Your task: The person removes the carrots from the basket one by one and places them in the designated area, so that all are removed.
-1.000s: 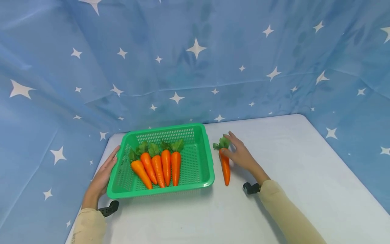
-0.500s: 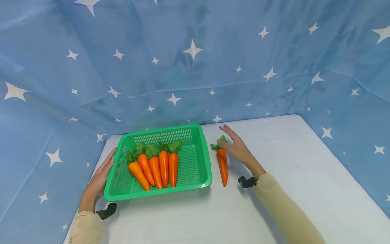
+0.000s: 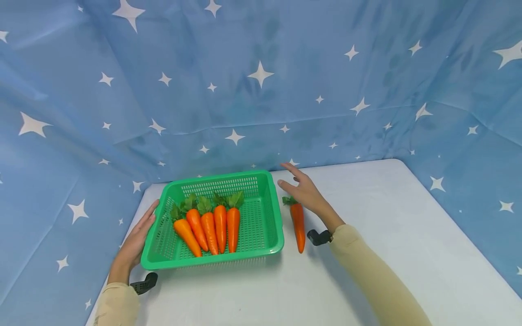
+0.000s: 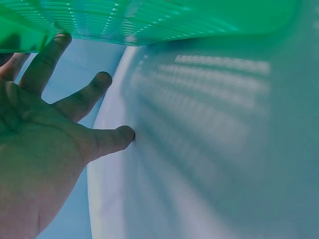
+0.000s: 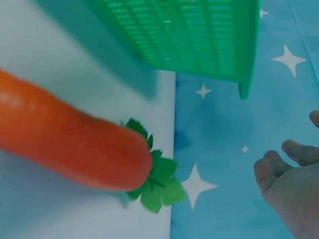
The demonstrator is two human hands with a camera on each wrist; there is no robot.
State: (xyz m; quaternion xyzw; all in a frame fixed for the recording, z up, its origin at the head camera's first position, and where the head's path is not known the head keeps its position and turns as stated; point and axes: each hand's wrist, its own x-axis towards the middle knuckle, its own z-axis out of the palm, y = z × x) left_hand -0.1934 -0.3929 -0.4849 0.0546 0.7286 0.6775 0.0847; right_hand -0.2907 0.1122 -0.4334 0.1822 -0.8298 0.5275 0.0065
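In the head view a green plastic basket (image 3: 254,257) stands at the left of the table, with several carrots (image 3: 220,228) lying side by side in it. My left hand (image 3: 136,237) rests against the basket's left side, fingers fairly straight; the left wrist view shows fingertips (image 4: 61,41) touching the basket wall (image 4: 149,30). To the right of the basket one carrot (image 3: 298,226) lies on the table, its leafy top partly hidden by my right hand (image 3: 306,192). That hand hovers over the leaves, apart from them, its fingers extended and holding nothing. The right wrist view shows the carrot (image 5: 75,134) up close.
A white table (image 3: 379,217) extends to the right and front of the basket. Behind and beside it hangs a blue cloth (image 3: 261,104) with white stars. Each wrist carries a small black camera, such as the right one (image 3: 319,237).
My right hand has moved from around the carrot's top up and to the left, coming off it. The carrot stays on the table. My left hand remains at the basket; the head view shifts slightly.
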